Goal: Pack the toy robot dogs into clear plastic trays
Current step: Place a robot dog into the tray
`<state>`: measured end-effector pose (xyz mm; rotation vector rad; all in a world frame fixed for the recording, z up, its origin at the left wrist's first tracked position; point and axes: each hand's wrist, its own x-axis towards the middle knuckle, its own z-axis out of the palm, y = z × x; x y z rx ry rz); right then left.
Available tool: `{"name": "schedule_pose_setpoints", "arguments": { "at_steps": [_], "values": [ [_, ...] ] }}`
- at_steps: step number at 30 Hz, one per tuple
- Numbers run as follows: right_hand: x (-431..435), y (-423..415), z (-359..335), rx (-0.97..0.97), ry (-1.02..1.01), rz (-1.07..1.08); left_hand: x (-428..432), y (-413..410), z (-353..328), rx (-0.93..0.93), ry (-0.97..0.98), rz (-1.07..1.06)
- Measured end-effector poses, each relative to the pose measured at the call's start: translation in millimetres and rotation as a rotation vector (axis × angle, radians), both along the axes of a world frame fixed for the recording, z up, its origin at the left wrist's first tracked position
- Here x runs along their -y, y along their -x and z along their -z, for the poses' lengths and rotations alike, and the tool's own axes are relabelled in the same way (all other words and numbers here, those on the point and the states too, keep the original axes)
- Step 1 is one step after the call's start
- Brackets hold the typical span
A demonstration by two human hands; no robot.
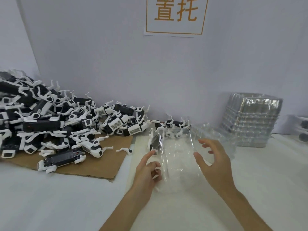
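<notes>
A big heap of black-and-white toy robot dogs (50,124) lies on a cardboard sheet (93,165) at the left. A clear plastic tray (178,157) sits in the middle between my hands. My left hand (146,172) is at the tray's left edge, one digit stretched out and the other fingers curled onto the rim. My right hand (215,162) hovers at the tray's right side with its fingers spread, holding nothing. One dark toy dog (154,142) lies at the tray's far left edge; whether it is inside, I cannot tell.
A tall stack of clear trays (251,120) stands at the back right by the wall. More loose clear trays (216,135) lie in front of the stack. A loose white dog leg (124,150) lies on the cardboard. A white table (50,197) carries everything.
</notes>
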<state>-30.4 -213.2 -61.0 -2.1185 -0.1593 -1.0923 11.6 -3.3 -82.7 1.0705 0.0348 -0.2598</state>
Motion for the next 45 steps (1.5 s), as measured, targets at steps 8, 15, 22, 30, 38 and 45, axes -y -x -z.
{"name": "schedule_pose_setpoints", "arguments": {
  "at_steps": [8,15,22,30,38,45],
  "values": [
    [-6,9,-17,-0.272,0.642,-0.116,5,9,-5,0.055,-0.070,0.173],
    [4,11,-22,-0.580,0.645,-0.078,5,7,-10,0.009,-0.090,0.244],
    [-3,7,-43,-0.674,0.579,0.113,2,6,-9,0.147,-0.279,-0.158],
    [-33,-36,-82,-0.497,0.315,-0.039,-1,10,-12,0.344,-0.335,-0.181],
    [-53,-136,-50,-0.948,0.506,-0.112,0,13,-4,0.356,-0.476,-0.054],
    [-56,-148,-32,-0.807,0.494,-0.105,-3,4,-5,0.347,-0.401,-0.043]
  ]
}}
